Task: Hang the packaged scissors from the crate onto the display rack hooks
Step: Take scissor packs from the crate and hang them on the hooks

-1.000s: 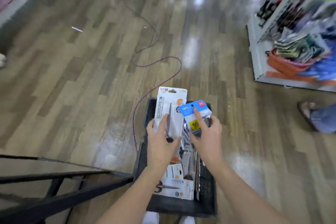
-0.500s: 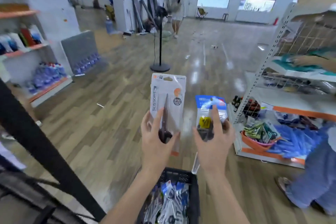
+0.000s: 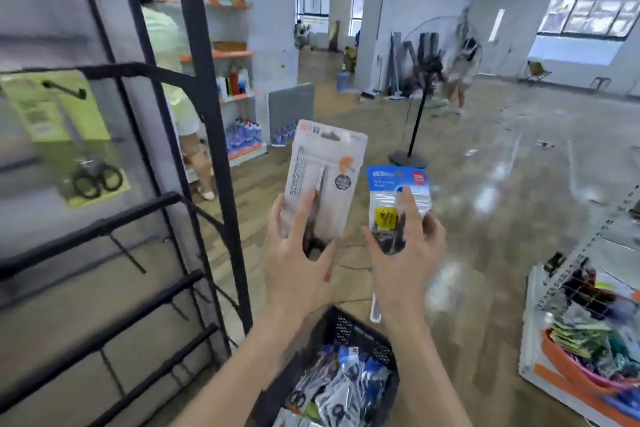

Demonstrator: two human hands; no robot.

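Left hand (image 3: 299,267): fingers (image 3: 306,215) curled round the lower end of a grey scissors pack (image 3: 323,180), held upright, label "SCISSORS" running up its left side.
Right hand (image 3: 403,260): fingers (image 3: 410,215) clamped on a smaller blue-topped scissors pack (image 3: 398,198), just right of the grey one, the two apart.
Black crate (image 3: 349,329): near, on the floor below both hands, filled with more packaged scissors (image 3: 341,388).
Black display rack (image 3: 207,135): left of the hands, horizontal bars with hooks (image 3: 128,253); one green scissors pack (image 3: 65,135) hangs at upper left.
White shelf unit (image 3: 561,291): right, holding an orange basket (image 3: 568,371) of goods.
Standing fan (image 3: 420,107): far, centre.
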